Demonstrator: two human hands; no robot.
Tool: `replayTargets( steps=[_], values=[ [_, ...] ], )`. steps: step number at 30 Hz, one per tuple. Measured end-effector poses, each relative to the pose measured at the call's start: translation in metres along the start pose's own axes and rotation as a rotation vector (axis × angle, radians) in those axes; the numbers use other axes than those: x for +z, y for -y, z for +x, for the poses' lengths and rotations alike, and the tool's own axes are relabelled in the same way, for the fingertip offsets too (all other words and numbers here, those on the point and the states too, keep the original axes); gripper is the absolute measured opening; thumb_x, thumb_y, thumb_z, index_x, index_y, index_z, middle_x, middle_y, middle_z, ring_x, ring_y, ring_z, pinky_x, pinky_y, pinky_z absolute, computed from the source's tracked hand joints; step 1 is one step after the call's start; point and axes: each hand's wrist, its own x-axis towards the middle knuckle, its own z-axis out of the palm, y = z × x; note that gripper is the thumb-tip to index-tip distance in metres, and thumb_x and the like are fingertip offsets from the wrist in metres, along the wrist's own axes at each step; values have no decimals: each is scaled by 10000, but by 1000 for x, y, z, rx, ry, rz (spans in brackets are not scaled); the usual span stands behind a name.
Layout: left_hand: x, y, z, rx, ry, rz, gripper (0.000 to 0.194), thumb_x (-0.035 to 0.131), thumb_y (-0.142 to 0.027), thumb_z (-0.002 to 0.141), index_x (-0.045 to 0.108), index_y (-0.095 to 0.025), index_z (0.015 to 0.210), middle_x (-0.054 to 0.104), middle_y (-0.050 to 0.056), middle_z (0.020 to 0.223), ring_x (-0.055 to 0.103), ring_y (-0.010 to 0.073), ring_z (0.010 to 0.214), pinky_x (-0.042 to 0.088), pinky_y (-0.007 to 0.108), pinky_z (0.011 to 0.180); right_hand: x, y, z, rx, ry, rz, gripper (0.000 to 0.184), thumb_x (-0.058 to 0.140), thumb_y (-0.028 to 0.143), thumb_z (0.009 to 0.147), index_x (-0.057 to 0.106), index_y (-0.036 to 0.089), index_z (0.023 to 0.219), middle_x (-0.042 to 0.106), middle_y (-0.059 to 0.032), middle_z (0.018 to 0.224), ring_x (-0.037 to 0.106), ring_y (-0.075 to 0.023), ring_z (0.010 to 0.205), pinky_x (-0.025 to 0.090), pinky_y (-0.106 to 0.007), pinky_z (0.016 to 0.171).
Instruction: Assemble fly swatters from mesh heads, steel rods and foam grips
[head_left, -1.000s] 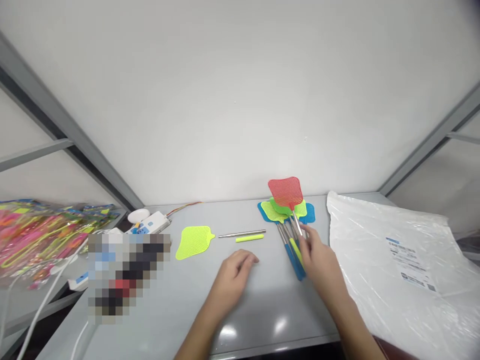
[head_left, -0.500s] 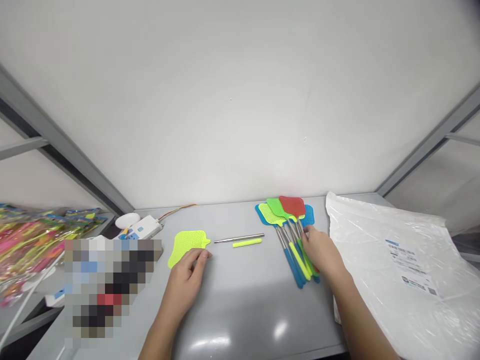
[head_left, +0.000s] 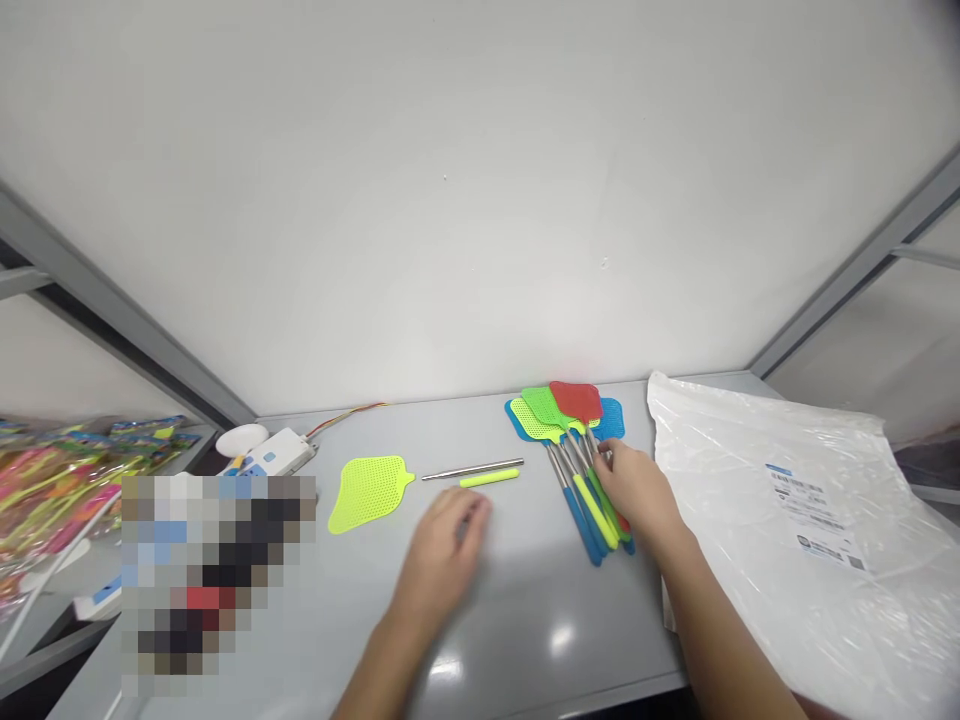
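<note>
A pile of fly swatters (head_left: 570, 440) with red, green, yellow and blue heads lies on the grey table (head_left: 517, 590). My right hand (head_left: 637, 490) rests on their handles; whether it grips one is unclear. My left hand (head_left: 442, 550) hovers over the table with loosely curled fingers and nothing in it, just below a thin metal rod (head_left: 472, 468) and a short yellow-green handle sleeve (head_left: 489, 478). To the left of those lies a loose yellow-green swatter head (head_left: 367, 492).
A large clear plastic bag (head_left: 795, 520) with a label covers the table's right side. A white power strip (head_left: 266, 457) with a cable sits at the back left. Packs of colourful swatters (head_left: 52, 480) fill a side shelf. A white wall stands behind.
The red swatter, raised a second ago, now lies flat on the pile. My left hand went to the loose yellow-green head, then moved back right, below the rod and sleeve.
</note>
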Motion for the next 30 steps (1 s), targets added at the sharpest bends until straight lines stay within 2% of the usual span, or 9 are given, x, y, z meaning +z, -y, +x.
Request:
replayTargets(
  steps=[2, 4, 7, 10, 16, 22, 27, 30],
  values=[
    [29, -29, 11, 147, 138, 34, 226, 436, -330, 965, 600, -235, 1088, 655, 48, 1004, 584, 214, 947, 441, 327, 845, 1, -1, 1, -5, -7, 36, 330, 387, 334, 929, 620, 164, 1089, 708, -129, 887, 657, -267, 827, 380, -301, 641],
    [58, -52, 25, 240, 241, 120, 275, 470, -337, 947, 567, -260, 1194, 659, 46, 947, 586, 228, 904, 450, 324, 761, 2, -4, 3, -10, -9, 78, 324, 397, 339, 926, 620, 165, 1085, 710, -122, 900, 657, -252, 836, 392, -295, 667],
    [90, -67, 50, 231, 217, 194, 271, 438, -306, 956, 568, -243, 1185, 650, 73, 980, 584, 245, 913, 436, 332, 710, 2, -11, 5, -16, 1, 148, 320, 413, 357, 923, 620, 173, 1083, 715, -100, 909, 663, -221, 834, 407, -272, 678],
    [106, -65, 70, 187, 141, 233, 250, 400, -317, 970, 584, -188, 1078, 620, 114, 1013, 553, 270, 956, 422, 370, 760, 1, -17, 5, -29, 26, 212, 299, 427, 356, 916, 622, 190, 1070, 719, -59, 847, 667, -198, 801, 415, -252, 661],
    [114, -60, 79, 156, 67, 287, 209, 440, -325, 952, 567, -196, 1056, 590, 111, 1045, 497, 280, 979, 396, 394, 778, 3, -20, 7, -15, 41, 255, 299, 405, 370, 924, 608, 208, 1071, 717, -39, 827, 668, -192, 782, 414, -253, 647],
    [113, -57, 78, 183, 68, 301, 196, 473, -317, 942, 595, -248, 1078, 570, 76, 973, 479, 269, 971, 386, 383, 767, 7, -13, 16, 20, 26, 141, 281, 471, 382, 884, 590, 178, 1037, 697, -90, 863, 652, -237, 805, 363, -279, 616],
    [113, -53, 78, 195, 66, 303, 210, 483, -314, 942, 595, -257, 1110, 563, 70, 990, 469, 265, 984, 384, 382, 782, 6, -7, 21, 42, 23, 45, 280, 504, 426, 860, 596, 177, 948, 687, -111, 874, 642, -258, 825, 333, -288, 594],
    [113, -52, 77, 198, 64, 314, 224, 479, -316, 944, 588, -256, 1129, 557, 72, 1004, 467, 265, 978, 378, 384, 778, 5, -6, 21, 60, 19, 3, 243, 495, 383, 863, 596, 167, 914, 684, -118, 856, 645, -249, 808, 332, -288, 591]
  ],
)
